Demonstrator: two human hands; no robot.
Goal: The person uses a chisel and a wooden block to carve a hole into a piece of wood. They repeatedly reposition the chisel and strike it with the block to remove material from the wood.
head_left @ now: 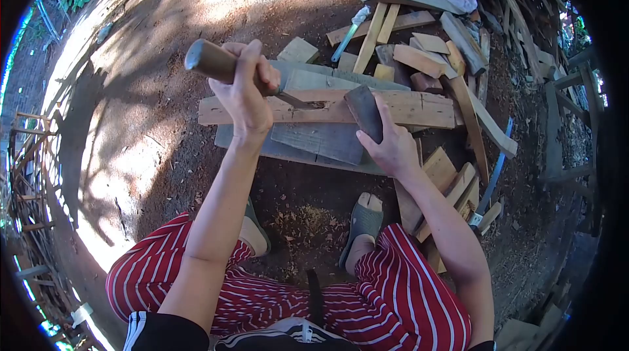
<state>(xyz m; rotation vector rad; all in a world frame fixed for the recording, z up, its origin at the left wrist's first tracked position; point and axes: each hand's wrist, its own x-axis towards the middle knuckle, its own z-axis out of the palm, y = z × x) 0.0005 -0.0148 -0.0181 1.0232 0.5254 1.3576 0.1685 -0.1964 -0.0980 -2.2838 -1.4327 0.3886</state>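
My left hand (244, 85) is wrapped around the thick wooden handle of a chisel (213, 62), held slanting. Its blade points right, with the tip at a rough notch in a light wooden beam (419, 108). The beam lies crosswise in front of me on wide grey boards (314, 141). In my right hand (391, 144) is a dark rectangular block (363, 112), which overlaps the beam to the right of the notch. My right fingers close along its side, and part of the grip is hidden behind it.
Wood offcuts (419, 59) are heaped beyond the beam at the right, with a brush (359, 17) among them. A handsaw (496, 174) lies at the right. More pieces (439, 171) lie near my foot (363, 226). Shavings (308, 223) cover the ground between my feet.
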